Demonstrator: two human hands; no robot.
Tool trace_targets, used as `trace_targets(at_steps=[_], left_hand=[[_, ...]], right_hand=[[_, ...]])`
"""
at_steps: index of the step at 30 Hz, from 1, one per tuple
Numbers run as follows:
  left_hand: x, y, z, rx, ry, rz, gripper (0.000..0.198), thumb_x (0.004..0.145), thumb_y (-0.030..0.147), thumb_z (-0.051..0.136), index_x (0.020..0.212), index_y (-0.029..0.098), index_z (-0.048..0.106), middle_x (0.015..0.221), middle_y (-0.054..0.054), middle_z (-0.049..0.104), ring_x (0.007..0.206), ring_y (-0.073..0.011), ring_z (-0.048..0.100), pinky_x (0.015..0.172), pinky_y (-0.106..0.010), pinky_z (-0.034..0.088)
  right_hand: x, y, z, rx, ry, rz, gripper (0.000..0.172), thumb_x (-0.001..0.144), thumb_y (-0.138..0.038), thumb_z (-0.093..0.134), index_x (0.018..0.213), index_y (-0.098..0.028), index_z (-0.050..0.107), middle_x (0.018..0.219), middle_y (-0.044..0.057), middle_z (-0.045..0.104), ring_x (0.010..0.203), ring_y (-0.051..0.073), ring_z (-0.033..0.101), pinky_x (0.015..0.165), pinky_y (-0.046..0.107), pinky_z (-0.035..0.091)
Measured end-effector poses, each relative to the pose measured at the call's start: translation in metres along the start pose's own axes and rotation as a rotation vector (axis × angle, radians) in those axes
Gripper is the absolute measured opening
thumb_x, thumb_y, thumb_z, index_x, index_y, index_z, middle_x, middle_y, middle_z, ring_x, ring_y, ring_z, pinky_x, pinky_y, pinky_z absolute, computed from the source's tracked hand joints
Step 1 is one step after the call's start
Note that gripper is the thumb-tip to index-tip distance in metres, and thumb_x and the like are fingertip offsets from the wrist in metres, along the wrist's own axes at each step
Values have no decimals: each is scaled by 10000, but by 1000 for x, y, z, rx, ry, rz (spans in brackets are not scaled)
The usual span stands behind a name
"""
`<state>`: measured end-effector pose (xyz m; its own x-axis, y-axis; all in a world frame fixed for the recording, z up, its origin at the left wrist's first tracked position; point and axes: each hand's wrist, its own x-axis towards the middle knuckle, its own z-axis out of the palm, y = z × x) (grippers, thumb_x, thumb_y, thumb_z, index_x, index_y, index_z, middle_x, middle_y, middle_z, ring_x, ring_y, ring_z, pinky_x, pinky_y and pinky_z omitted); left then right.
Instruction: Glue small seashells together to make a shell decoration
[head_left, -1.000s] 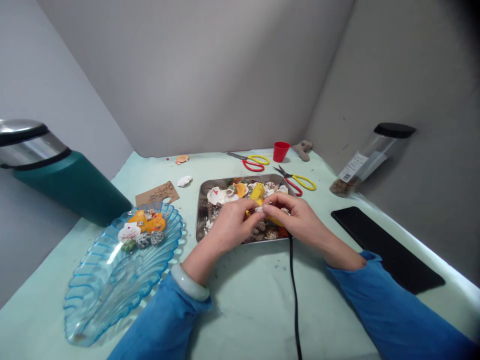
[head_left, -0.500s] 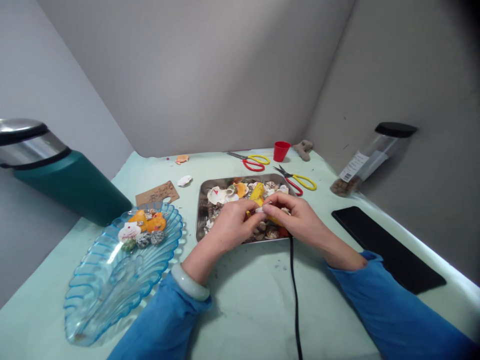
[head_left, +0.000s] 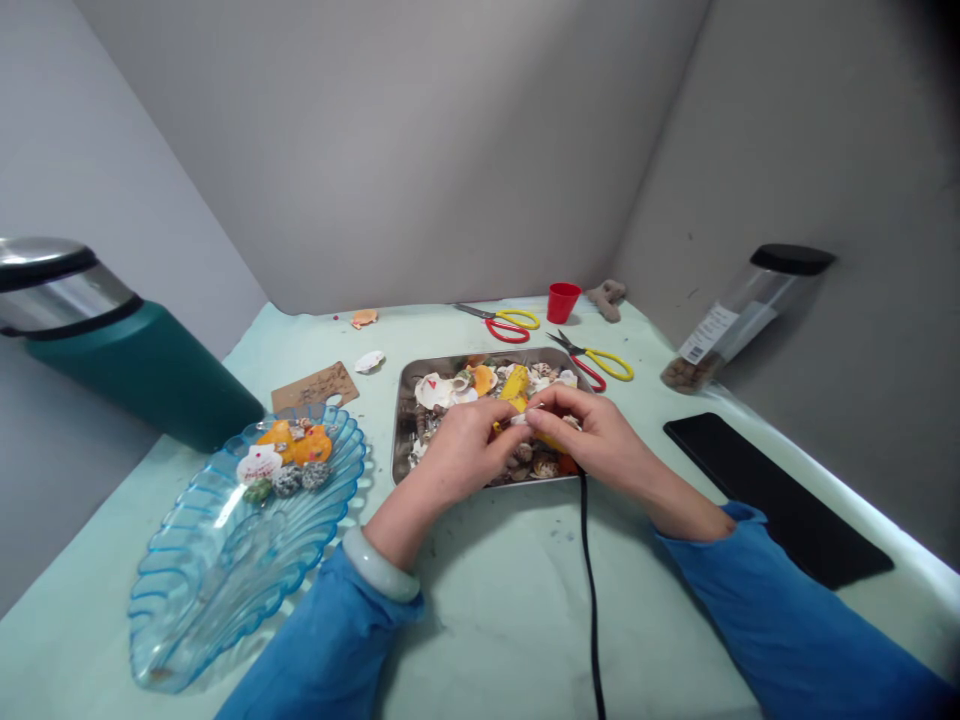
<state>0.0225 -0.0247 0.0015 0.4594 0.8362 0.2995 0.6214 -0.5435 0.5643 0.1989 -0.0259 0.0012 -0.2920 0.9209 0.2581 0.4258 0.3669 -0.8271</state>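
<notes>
My left hand (head_left: 471,448) and my right hand (head_left: 596,428) meet over the near side of a metal tray (head_left: 397,455). Thumb and fingers of both are pinched together on a small white piece (head_left: 519,420), mostly covered by the fingertips; its kind is too small to make out. Beneath and behind them the tray holds many seashells, among them a white scallop shell (head_left: 433,390) and an orange shell (head_left: 484,378). A bright yellow piece (head_left: 515,384) lies just beyond my fingertips, partly hidden.
Left stand a blue scalloped dish (head_left: 217,570) with shells and stones, and a green bottle (head_left: 150,370). Behind are a brown card (head_left: 307,388), two scissors (head_left: 510,325) and a red cup (head_left: 562,302). Right are a clear jar (head_left: 739,320) and a black slab (head_left: 772,500). A black cable (head_left: 591,590) runs nearer.
</notes>
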Motion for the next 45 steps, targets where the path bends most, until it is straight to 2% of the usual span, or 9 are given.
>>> trace_targets(at_steps=[25,45], left_hand=[[1,3,-1,9,-48,-15,291,881,341,438,800,143,636,669,-10,587,614,-105,462,570,-223,308],[0,1,0,12,-13,-26,262,872,333,461,775,145,617,672,-2,568,618,-98,462,581,-221,308]], right_hand=[[0,2,0,-12,-6,-1,174,837,-325,510,827,-182,607,825,9,632,766,141,568,676,253,447],[0,3,1,-7,12,-22,174,832,-335,521,834,-185,609,818,7,630,749,137,564,665,248,451]])
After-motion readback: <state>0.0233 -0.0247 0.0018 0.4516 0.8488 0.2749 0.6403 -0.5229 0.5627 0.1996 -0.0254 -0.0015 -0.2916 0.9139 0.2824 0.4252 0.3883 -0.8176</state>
